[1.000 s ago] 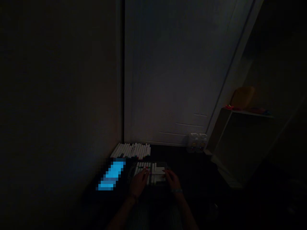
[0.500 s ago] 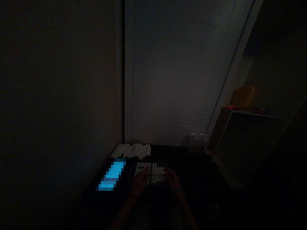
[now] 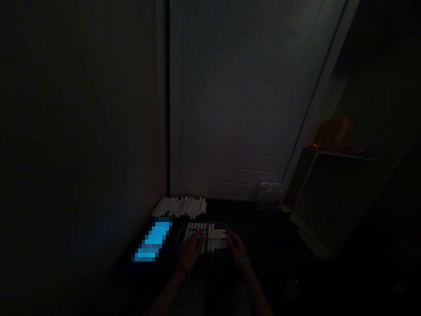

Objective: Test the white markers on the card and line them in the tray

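Note:
In dim light, a white marker (image 3: 217, 235) lies level between my two hands, above an open case (image 3: 224, 225) of markers. My left hand (image 3: 191, 251) pinches its left end, and my right hand (image 3: 237, 247) is closed at its right end. White markers (image 3: 196, 227) stand side by side in the left part of the case, some with green bands. A couple more markers (image 3: 211, 245) lie just right of the middle. My left hand hides part of the case's near left side.
A row of white markers (image 3: 179, 207) lies at the back left of the dark table (image 3: 269, 245). Left of the case glows a pixelated blue screen (image 3: 153, 240). Two clear containers (image 3: 270, 196) stand at the back right, by a shelf unit (image 3: 338, 188). Behind is a pale door (image 3: 237, 96).
Hardly anything differs. Both hands keep the marker over the case, and the view has shifted very slightly.

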### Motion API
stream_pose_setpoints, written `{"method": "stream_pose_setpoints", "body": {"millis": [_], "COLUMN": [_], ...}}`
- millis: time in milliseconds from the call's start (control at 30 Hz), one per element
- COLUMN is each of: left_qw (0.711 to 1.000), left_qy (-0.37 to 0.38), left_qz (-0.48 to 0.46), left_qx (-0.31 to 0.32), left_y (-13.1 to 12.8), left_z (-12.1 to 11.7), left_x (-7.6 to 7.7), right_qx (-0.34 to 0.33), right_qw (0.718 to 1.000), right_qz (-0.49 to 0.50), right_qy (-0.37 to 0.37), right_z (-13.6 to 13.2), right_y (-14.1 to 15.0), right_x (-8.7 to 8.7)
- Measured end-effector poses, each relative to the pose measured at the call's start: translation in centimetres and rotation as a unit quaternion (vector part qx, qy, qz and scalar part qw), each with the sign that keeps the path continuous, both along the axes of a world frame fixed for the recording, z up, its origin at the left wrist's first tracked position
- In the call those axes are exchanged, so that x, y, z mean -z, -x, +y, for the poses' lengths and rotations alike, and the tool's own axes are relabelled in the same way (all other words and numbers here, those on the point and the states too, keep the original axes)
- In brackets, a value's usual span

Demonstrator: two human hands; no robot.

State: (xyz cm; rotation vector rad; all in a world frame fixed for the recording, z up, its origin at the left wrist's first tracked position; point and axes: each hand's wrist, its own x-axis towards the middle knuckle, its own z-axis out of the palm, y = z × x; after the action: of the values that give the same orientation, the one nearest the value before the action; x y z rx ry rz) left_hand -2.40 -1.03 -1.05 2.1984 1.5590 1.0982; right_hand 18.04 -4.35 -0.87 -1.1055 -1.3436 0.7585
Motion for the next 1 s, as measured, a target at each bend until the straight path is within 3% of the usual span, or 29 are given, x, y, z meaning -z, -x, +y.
{"method": "stream_pose_setpoints", "body": {"millis": [467, 833, 1000], "left_qw": [1.0, 1.0, 1.0], "left_qy": [0.006, 0.003, 0.008], "left_qz": [-0.007, -0.009, -0.011], "left_qx": [0.002, 0.006, 0.001], "left_y": [-0.1, -0.1, -0.1], "left_z": [-0.3, -0.4, -0.3], "left_x": [-0.4, -0.7, -0.4], "right_qx": [-0.021, -0.006, -0.018], "right_qw": [0.999, 1.0, 1.0], "right_qz": [0.024, 0.006, 0.012], "right_qy": [0.005, 0.004, 0.005], "right_z": [-0.5, 0.3, 0.0], "right_y": [0.1, -0.2, -0.1], "right_x": [-0.6, 0.5, 0.2]}}
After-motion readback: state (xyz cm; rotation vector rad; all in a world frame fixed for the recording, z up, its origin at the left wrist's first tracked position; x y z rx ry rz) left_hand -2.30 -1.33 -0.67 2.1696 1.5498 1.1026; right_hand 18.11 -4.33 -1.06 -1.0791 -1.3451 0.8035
